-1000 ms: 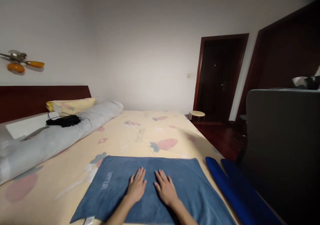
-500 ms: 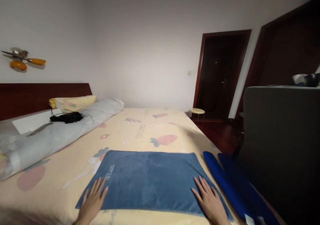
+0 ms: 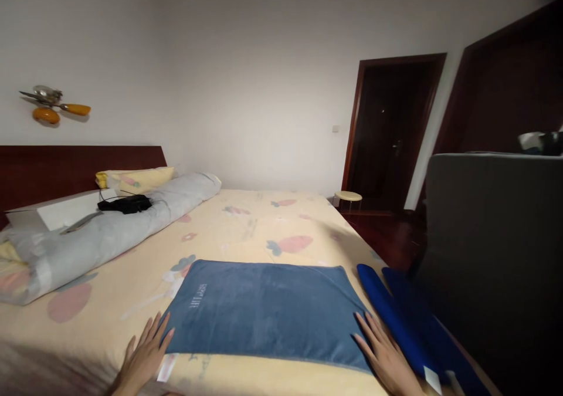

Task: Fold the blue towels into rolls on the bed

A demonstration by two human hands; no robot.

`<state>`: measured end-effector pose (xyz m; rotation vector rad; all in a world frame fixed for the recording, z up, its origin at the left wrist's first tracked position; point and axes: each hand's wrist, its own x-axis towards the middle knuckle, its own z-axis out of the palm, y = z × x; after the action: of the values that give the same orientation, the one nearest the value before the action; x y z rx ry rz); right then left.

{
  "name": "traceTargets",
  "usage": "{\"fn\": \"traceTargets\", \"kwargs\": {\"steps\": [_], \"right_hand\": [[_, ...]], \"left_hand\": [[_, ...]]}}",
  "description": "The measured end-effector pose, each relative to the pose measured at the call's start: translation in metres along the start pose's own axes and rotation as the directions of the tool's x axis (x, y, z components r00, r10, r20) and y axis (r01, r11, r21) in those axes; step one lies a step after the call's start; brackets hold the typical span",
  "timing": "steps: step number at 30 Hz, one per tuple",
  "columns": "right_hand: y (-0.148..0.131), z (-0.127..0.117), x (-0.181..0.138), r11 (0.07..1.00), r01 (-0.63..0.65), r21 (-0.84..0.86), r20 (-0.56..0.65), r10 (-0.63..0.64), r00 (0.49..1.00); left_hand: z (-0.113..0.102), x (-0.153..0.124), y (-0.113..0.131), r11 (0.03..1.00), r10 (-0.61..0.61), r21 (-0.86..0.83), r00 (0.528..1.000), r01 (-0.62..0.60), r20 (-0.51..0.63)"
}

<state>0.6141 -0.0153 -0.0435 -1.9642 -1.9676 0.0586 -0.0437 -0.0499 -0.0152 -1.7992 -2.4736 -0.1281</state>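
A blue cushion cover (image 3: 268, 308) with pale lettering near its left side lies spread flat on the bed (image 3: 246, 214). My left hand (image 3: 147, 349) rests at its near left corner, fingers stretched out, partly over the bedsheet. A small white tag (image 3: 166, 368) shows beside that hand, at the cover's near edge. My right hand (image 3: 385, 349) lies flat on the near right corner, fingers extended. Neither hand grips anything.
Two dark blue padded pieces (image 3: 389, 311) lie along the bed's right edge, close to my right hand. A rolled grey quilt (image 3: 105, 243) with a black item (image 3: 125, 204) stretches across the left. A grey chair back (image 3: 492, 237) stands at right; a round stool (image 3: 348, 197) is near the door.
My left hand has slid left, towards the cover's outer corner, and the white tag has come into sight. My right hand has shifted right, towards the cover's edge. The view has turned slightly left.
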Motion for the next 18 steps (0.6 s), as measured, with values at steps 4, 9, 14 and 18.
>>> {"fn": "traceTargets", "kwargs": {"steps": [4, 9, 14, 18], "right_hand": [[0.004, 0.005, 0.0, 0.997, 0.015, -0.073, -0.082, -0.02, 0.996], [-0.043, 0.008, 0.0, 0.965, -0.03, -0.259, -0.2, -0.023, 0.98], [-0.165, 0.015, 0.001, 0.984, 0.146, -0.1, -0.039, -0.15, 0.988], [-0.238, 0.021, 0.001, 0.915, 0.375, 0.148, 0.062, -0.387, 0.92]], "left_hand": [[-0.007, -0.005, 0.006, 0.999, -0.039, 0.019, 0.997, 0.04, -0.065], [-0.023, -0.019, 0.061, 0.997, 0.047, 0.065, 0.979, -0.034, -0.201], [-0.04, -0.046, 0.187, 0.92, 0.385, -0.087, 0.923, -0.383, 0.004], [-0.033, -0.061, 0.273, 0.853, 0.484, -0.233, 0.875, -0.467, 0.021]]}}
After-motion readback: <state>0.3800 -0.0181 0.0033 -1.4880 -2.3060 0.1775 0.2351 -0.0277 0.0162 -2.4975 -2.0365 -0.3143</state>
